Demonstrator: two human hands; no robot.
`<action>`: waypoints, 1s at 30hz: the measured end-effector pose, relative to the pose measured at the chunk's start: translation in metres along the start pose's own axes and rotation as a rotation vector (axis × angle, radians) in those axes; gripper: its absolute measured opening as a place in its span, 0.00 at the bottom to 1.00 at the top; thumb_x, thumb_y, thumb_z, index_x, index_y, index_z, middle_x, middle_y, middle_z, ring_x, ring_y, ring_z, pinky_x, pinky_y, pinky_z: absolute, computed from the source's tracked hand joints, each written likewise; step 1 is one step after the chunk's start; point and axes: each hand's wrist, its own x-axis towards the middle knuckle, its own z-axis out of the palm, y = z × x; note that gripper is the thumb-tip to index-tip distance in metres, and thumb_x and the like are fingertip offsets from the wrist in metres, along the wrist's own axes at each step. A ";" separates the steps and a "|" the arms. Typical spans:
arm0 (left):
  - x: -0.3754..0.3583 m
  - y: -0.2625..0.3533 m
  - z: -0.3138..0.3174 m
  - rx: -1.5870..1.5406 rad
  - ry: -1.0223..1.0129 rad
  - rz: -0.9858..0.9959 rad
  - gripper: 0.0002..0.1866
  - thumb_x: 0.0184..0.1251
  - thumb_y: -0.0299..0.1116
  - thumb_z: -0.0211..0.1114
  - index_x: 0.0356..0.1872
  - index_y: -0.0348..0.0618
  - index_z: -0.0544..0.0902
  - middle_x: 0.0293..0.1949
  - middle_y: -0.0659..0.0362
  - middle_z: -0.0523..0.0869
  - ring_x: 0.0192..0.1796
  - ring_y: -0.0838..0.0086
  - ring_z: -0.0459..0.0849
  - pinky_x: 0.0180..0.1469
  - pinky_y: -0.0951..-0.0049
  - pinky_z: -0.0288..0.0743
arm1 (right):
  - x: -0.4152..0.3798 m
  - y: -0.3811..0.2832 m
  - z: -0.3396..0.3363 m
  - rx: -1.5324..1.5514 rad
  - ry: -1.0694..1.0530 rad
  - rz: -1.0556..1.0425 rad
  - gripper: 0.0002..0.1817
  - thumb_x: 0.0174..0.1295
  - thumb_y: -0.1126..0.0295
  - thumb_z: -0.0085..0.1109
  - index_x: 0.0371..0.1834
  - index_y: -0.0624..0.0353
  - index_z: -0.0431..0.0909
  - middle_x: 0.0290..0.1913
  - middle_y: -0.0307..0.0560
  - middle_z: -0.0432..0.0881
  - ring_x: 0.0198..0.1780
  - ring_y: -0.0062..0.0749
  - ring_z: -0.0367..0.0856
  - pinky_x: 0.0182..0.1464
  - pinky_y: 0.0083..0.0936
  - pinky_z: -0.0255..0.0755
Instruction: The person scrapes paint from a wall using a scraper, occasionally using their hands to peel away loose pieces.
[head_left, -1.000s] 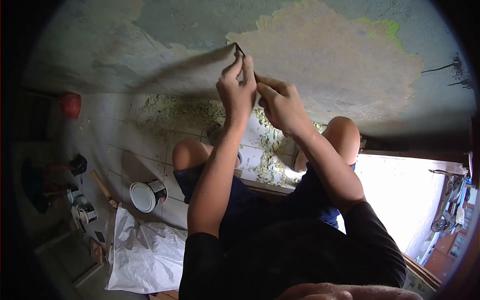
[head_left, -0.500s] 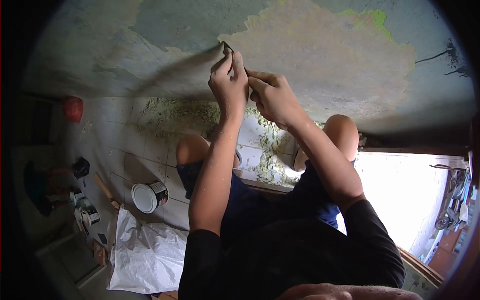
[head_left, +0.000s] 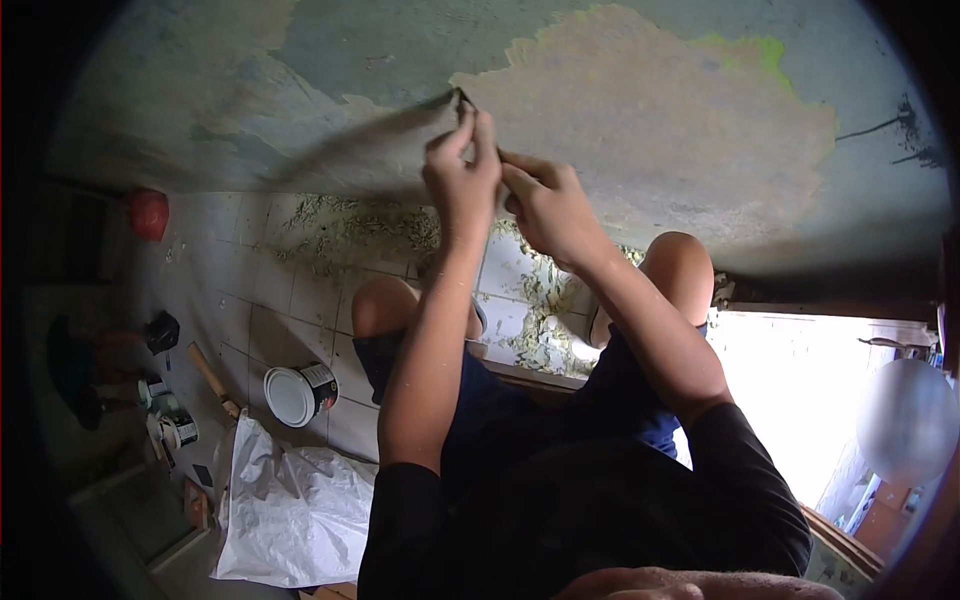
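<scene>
Pinching slim dark scraper (head_left: pixel 464 96), tip beside ragged paint edge (head_left: pixel 456 79): left hand (head_left: pixel 462 185) nearer tip, right hand (head_left: pixel 552 210) closed behind.

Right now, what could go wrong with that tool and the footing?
Slip: the left hand pinches the thin dark tool close to its tip, so a skid might cut its fingers.
Gouge: the tip is at the ragged edge of the pale patch; too much push from the right hand could score the wall.
Footing: loose flakes by the feet could slide on the tiles.
</scene>
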 end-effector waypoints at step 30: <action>0.023 0.012 -0.015 0.046 0.036 -0.164 0.27 0.78 0.38 0.68 0.67 0.23 0.78 0.63 0.39 0.86 0.62 0.67 0.87 0.63 0.70 0.79 | 0.029 0.015 0.009 0.357 -0.232 0.146 0.16 0.80 0.63 0.51 0.54 0.61 0.86 0.20 0.34 0.71 0.15 0.18 0.64 0.17 0.24 0.58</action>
